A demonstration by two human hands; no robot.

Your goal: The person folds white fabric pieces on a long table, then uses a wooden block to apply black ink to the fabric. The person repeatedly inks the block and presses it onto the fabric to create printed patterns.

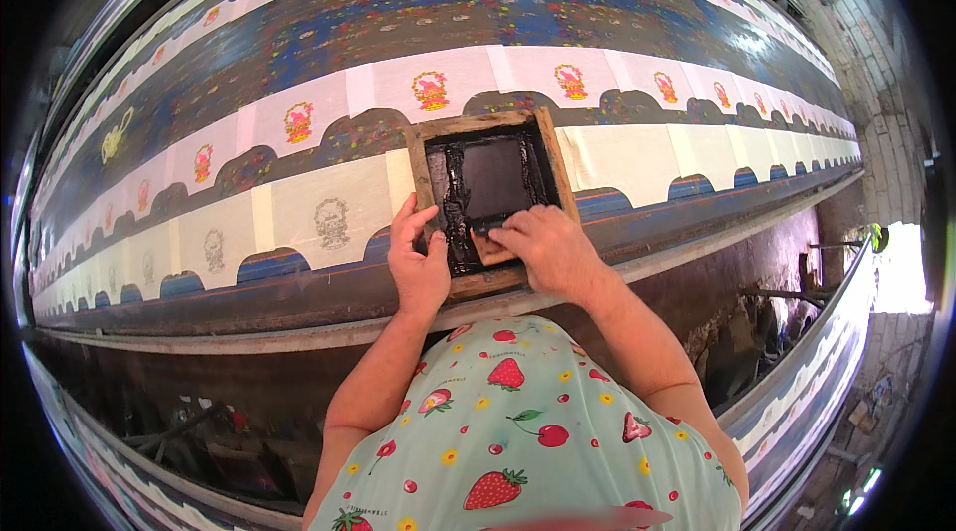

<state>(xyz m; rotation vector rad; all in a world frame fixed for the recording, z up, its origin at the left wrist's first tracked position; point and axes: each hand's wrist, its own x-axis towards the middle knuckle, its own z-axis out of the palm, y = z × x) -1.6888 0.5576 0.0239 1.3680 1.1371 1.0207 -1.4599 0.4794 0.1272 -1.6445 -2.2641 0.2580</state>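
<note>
A wooden-framed printing screen (490, 282) lies on the row of pale fabric pieces nearest me. Dark ink coats its inside, thickest along the left and bottom, around a smooth dark mesh (495, 176). My left hand (418, 260) grips the frame's left side, thumb on the inner side and fingers along the outer edge. Inside the frame's lower part, my right hand (554, 250) pinches a small wooden squeegee (489, 248); its lower edge is hidden in the ink. Left of the screen, a fabric piece (368, 208) bears a black outline print (331, 222); pieces right of it look plain.
Behind runs a row of white pieces with red and yellow prints (430, 91) on the long, paint-spotted table (398, 8). A yellowish tangle (118, 135) lies at the left. The table's near rail (249, 332) passes in front of my patterned apron (528, 412).
</note>
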